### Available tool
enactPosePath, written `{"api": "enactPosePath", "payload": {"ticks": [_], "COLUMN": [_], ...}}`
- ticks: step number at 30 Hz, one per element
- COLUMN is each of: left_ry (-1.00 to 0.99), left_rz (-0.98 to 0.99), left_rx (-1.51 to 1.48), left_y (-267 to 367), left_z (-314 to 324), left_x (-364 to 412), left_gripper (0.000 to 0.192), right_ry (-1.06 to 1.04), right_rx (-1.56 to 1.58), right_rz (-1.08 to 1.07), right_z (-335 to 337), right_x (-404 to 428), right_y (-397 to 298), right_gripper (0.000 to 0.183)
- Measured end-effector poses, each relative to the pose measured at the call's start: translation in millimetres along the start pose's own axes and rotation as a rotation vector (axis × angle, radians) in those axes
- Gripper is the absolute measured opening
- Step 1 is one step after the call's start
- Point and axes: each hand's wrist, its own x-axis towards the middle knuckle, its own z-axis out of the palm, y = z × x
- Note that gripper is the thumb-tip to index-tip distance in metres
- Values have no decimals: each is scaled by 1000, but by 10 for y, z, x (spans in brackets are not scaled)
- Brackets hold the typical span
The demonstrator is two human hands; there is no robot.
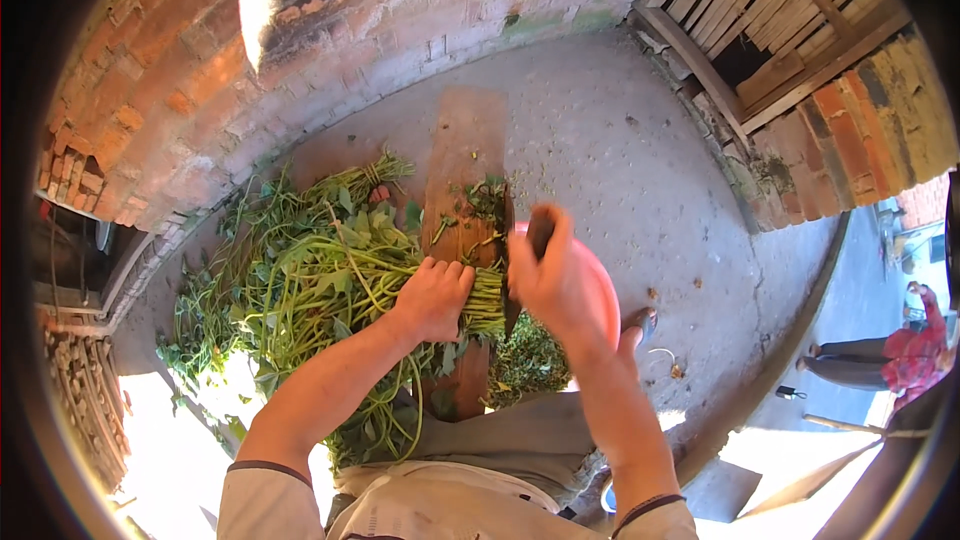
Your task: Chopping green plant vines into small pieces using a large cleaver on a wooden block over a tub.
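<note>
My left hand [433,301] presses down on a thick bundle of leafy green vines [352,266], gripping the stems near their cut ends. The bundle lies across a long wooden board [466,136], its leaves trailing off to the left. My right hand [551,285], blurred, is closed around the dark handle of a knife [541,231]. The knife's dark blade is seen nearly edge-on beside the cut stem ends and is partly hidden. Under the board's right side sits a pink basin [604,292] holding chopped greens [529,360]. A few cut scraps [484,199] cling to the board.
A brick wall [420,30] curves along the far side of the concrete floor [600,127]. More vines [247,240] lie at the left. A slatted wooden structure [780,7] stands at upper right. Another person [911,356] is at far right.
</note>
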Motion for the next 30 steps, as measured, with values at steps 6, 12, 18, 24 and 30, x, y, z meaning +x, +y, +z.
{"api": "enactPosePath", "payload": {"ticks": [6, 12, 18, 24, 30], "left_ry": [-18, -60, -19, 74, 105], "left_rz": [-74, -205, -282, -291, -195], "left_rx": [18, 19, -19, -51, -42], "left_y": [108, 74, 226, 145, 265], "left_z": [105, 85, 91, 210, 148], "left_x": [189, 275, 221, 60, 195], "left_gripper": [74, 64, 62, 66, 75], "right_ry": [-67, -63, 233, 25, -60], "right_rx": [190, 88, -162, -17, 118], "right_rz": [292, 249, -160, -9, 301], "right_z": [-242, -137, 267, 38, -221], "right_x": [1468, 1232, -561, 132, 1570], "right_y": [-515, -433, 255, -99, -489], "right_gripper": [34, 36, 39, 40, 35]}}
